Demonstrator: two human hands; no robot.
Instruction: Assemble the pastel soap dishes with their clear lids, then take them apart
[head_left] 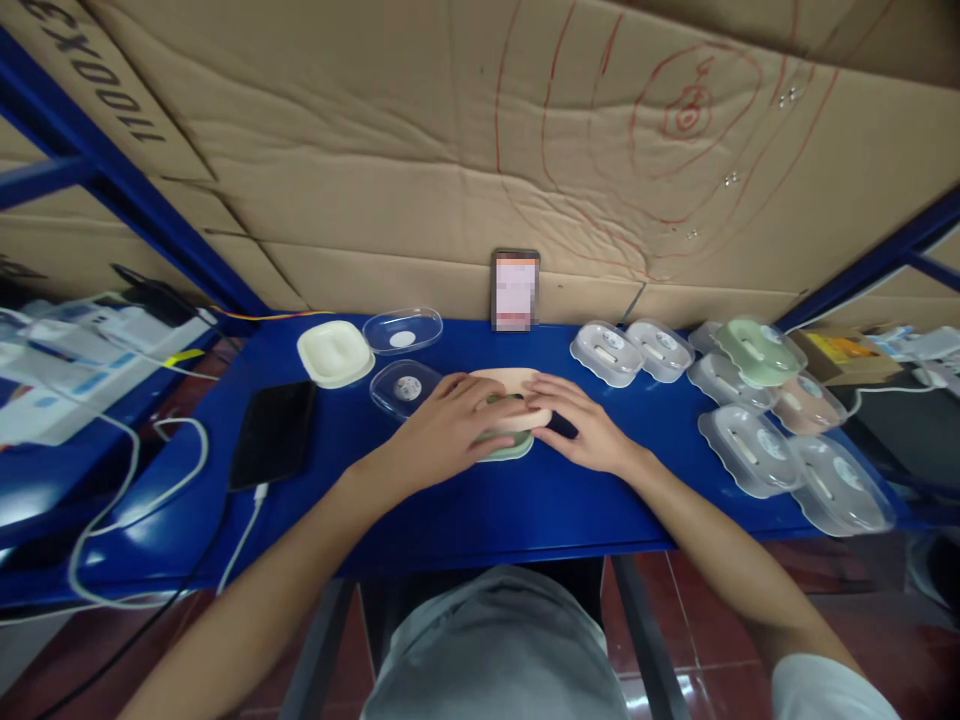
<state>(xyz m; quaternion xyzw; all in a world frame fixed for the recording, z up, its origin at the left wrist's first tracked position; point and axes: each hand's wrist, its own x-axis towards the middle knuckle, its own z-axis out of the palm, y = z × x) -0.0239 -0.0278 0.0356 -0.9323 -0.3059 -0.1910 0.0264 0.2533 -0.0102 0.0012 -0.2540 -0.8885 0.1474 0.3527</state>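
At the middle of the blue table, my left hand (pixel 461 425) and my right hand (pixel 585 427) are closed on a peach-coloured soap dish (pixel 510 377). My left fingers reach across its front and hide much of it. The right thumb and fingers grip its right end. Directly below the peach dish is a green soap dish (pixel 511 449), partly covered; whether the two touch I cannot tell. Left of my hands lies a clear lid (pixel 403 388) with a round label. Another clear lid (pixel 405 328) and a cream soap dish (pixel 335 355) are farther back.
Lidded soap dishes (pixel 606 352) stand at the back right, with several more (pixel 754 450) grouped at the right edge. A phone (pixel 515 290) leans against the cardboard wall (pixel 337 150). A black device (pixel 272 436) with a white cable (pixel 244 540) lies at left on the table (pixel 525 520).
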